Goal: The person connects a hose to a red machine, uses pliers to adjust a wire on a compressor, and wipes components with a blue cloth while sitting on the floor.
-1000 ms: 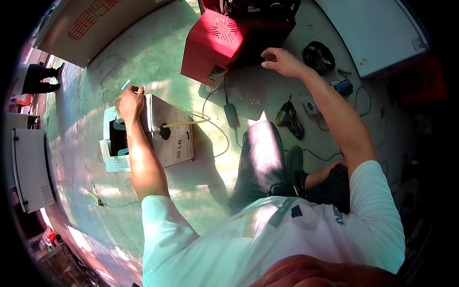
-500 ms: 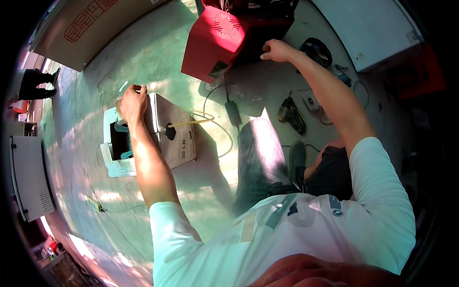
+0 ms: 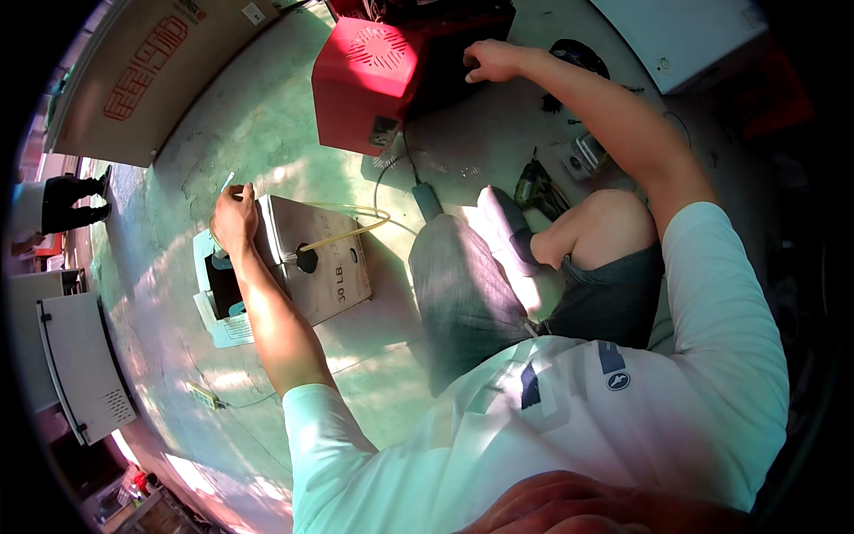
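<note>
My left hand (image 3: 234, 220) is curled at the far left edge of a cardboard box (image 3: 334, 267). Its fingers are closed on a yellowish hose (image 3: 342, 233), which shows as a thin loop beside the hand. The hose bends back into a dark hole in the box's side. A short whitish strip (image 3: 228, 181) shows just beyond the fingertips. My right hand (image 3: 489, 62) is held at the dark side of a red machine with a round vent (image 3: 369, 84). Its thumb and forefinger are apart, and nothing shows between them.
Between my knees and the right arm lie a drill-like tool (image 3: 538, 189) and a small grey device (image 3: 583, 156). A black cable with an inline adapter (image 3: 427, 201) runs from the machine. White cabinets (image 3: 680, 40) stand around; a power strip (image 3: 205, 394) lies left.
The view has shifted, and the box and machine sit differently in it. Both hands stay at the same things. My right leg has come further into view, with its knee bent.
</note>
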### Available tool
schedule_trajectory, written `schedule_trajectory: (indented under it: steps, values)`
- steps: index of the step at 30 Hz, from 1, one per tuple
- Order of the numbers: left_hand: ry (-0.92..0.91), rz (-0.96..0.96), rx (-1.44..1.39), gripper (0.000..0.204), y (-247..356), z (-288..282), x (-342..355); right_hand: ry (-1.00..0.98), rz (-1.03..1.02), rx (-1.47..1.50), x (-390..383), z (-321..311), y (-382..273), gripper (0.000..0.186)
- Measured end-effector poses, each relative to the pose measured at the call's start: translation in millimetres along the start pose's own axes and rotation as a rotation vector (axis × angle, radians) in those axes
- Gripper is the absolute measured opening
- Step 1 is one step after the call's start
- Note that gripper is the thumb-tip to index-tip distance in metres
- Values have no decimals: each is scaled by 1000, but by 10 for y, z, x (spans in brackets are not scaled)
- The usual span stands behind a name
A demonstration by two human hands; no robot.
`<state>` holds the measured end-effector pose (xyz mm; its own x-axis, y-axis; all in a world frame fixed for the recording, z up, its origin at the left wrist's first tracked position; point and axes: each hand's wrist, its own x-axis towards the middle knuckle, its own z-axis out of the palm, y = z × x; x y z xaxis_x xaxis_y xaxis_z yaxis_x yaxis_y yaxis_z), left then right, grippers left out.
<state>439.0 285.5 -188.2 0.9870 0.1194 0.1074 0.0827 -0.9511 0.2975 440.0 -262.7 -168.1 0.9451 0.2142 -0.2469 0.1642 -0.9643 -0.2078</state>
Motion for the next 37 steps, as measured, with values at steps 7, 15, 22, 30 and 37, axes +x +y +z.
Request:
schedule_trajectory:
  steps: [7, 15, 22, 30, 37]
  values:
    - [102, 35, -46, 37, 129, -46, -88, 220, -4, 466, 614, 958, -28, 56]
    - [46, 285, -568, 65, 1175, 652, -486, 304, -254, 819, 1025, 1428, -4, 28]
    - [-284, -969, -1485, 105, 1167, 2336, 31, 445, -221, 858, 1009, 1553, -123, 31]
    - [-452, -995, -1844, 107, 1363, 2750, 165, 505, -220, 958, 882, 1509, -217, 29]
    - [-506, -248, -1937, 79, 1328, 1973, 135, 685, -460, 1038, 655, 1243, -699, 23]
